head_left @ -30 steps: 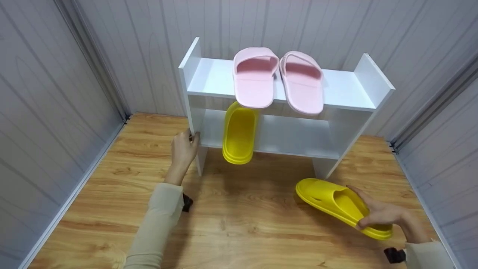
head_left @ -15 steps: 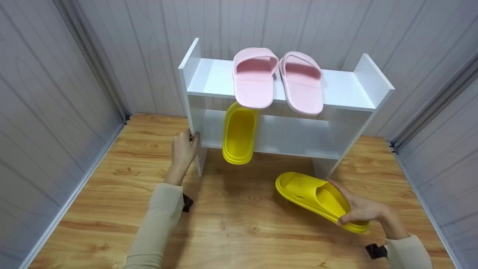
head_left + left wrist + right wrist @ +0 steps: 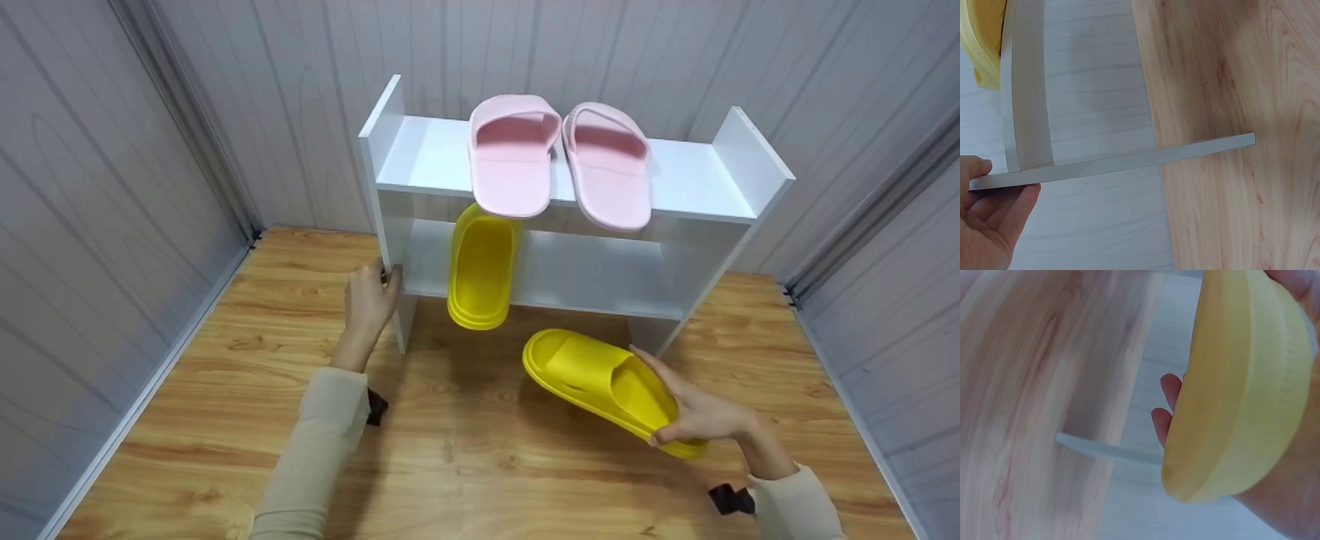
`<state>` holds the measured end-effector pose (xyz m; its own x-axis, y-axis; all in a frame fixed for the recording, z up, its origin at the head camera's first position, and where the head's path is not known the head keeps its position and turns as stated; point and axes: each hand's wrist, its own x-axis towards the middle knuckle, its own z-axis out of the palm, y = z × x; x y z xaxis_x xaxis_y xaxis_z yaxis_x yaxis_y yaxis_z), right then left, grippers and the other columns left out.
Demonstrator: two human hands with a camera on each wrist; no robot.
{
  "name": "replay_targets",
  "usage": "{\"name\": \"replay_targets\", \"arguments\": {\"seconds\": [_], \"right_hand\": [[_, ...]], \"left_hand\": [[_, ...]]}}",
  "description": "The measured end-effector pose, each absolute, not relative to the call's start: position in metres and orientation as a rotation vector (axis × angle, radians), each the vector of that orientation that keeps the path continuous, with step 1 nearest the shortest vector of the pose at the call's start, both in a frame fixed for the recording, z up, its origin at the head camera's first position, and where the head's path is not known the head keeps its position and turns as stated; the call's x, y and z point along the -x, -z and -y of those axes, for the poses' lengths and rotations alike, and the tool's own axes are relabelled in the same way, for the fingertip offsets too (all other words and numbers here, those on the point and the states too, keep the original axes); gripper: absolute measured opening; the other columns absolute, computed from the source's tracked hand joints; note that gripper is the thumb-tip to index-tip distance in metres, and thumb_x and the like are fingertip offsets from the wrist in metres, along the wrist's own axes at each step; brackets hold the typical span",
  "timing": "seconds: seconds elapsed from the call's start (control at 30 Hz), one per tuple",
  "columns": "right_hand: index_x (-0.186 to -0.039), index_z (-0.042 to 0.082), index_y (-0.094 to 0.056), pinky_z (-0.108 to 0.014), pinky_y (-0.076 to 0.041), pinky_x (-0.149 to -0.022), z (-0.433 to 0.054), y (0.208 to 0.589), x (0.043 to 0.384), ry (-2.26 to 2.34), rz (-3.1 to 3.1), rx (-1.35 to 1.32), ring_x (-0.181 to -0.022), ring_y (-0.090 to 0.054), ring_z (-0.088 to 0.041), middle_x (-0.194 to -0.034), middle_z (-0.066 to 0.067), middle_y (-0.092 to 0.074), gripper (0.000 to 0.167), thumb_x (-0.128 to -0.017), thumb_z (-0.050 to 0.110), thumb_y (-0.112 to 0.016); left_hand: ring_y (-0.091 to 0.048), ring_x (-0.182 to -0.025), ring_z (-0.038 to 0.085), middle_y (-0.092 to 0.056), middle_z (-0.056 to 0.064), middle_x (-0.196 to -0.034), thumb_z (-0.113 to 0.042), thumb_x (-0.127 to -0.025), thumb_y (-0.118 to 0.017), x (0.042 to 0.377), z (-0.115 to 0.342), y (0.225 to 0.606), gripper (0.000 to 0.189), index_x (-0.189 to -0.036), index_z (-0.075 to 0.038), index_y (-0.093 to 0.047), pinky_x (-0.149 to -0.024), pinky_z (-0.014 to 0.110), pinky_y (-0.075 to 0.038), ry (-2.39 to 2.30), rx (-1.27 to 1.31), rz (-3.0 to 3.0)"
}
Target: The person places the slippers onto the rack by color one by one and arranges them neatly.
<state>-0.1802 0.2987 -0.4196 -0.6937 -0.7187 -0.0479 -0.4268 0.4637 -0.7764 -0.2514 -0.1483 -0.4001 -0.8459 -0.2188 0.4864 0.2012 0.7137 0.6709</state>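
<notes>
In the head view a white two-tier rack (image 3: 694, 176) stands against the back wall. My left hand (image 3: 370, 300) grips the edge of its left side panel, thumb on the inner side; the left wrist view shows the same pinch on the panel (image 3: 1129, 163). My right hand (image 3: 705, 412) holds a yellow slipper (image 3: 585, 371) by the heel end, toe pointing up and left, in front of the rack. The right wrist view shows the slipper's heel (image 3: 1235, 394) with fingertips beyond it. Another yellow slipper (image 3: 481, 274) lies on the middle shelf, toe inward, its front hidden under the upper shelf.
Two pink slippers (image 3: 514, 172) sit side by side on the top shelf, heels jutting past its front edge. Wood-grain floor (image 3: 465, 465) spreads before the rack. Pale panelled walls (image 3: 97, 187) rise on the left, back and right.
My right hand has carried the yellow slipper left and slightly up, closer to the rack. The left hand keeps its place on the side panel.
</notes>
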Motion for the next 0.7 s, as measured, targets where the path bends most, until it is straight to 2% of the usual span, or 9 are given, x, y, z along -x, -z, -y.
{"name": "replay_targets", "arguments": {"seconds": [0.2, 0.43, 0.57, 0.7], "right_hand": [[-0.142, 0.015, 0.002, -0.058, -0.026, -0.087, -0.293, 0.412, 0.174, 1.116, -2.39, 0.986, -0.117, -0.026, -0.035, -0.144, -0.018, 0.003, 0.111, -0.063, 0.022, -0.077], [-0.142, 0.019, 0.001, -0.056, -0.032, -0.083, -0.287, 0.401, 0.168, 1.197, -2.451, 0.988, -0.117, -0.027, -0.035, -0.144, -0.016, 0.001, 0.111, -0.063, 0.018, -0.077], [-0.142, 0.021, 0.0, -0.049, -0.038, -0.078, -0.282, 0.395, 0.167, 1.243, -2.545, 0.91, -0.106, -0.038, -0.03, -0.142, -0.016, -0.008, 0.11, -0.064, 0.018, -0.077], [-0.142, 0.018, -0.002, -0.049, -0.037, -0.079, -0.277, 0.392, 0.169, 1.251, -2.681, 0.849, -0.104, -0.039, -0.029, -0.141, -0.017, -0.015, 0.108, -0.065, 0.018, -0.077]], "left_hand": [[-0.061, -0.076, 0.035, -0.061, 0.026, -0.083, -0.007, -0.083, -0.056, 0.251, 0.148, 0.4, 0.021, -0.087, 0.013, -0.062, -0.062, 0.042, -0.05, 1.006, -0.001, 2.359], [-0.061, -0.078, 0.036, -0.06, 0.029, -0.087, -0.005, -0.084, -0.055, 0.251, 0.148, 0.4, 0.022, -0.092, 0.015, -0.06, -0.063, 0.041, -0.05, 1.034, 0.046, 2.357], [-0.061, -0.078, 0.036, -0.06, 0.028, -0.087, -0.006, -0.084, -0.055, 0.251, 0.149, 0.4, 0.022, -0.091, 0.014, -0.061, -0.063, 0.041, -0.05, 1.027, 0.04, 2.354], [-0.061, -0.077, 0.035, -0.061, 0.027, -0.086, -0.006, -0.084, -0.055, 0.25, 0.149, 0.4, 0.021, -0.089, 0.013, -0.061, -0.063, 0.042, -0.05, 1.014, 0.029, 2.351]]}}
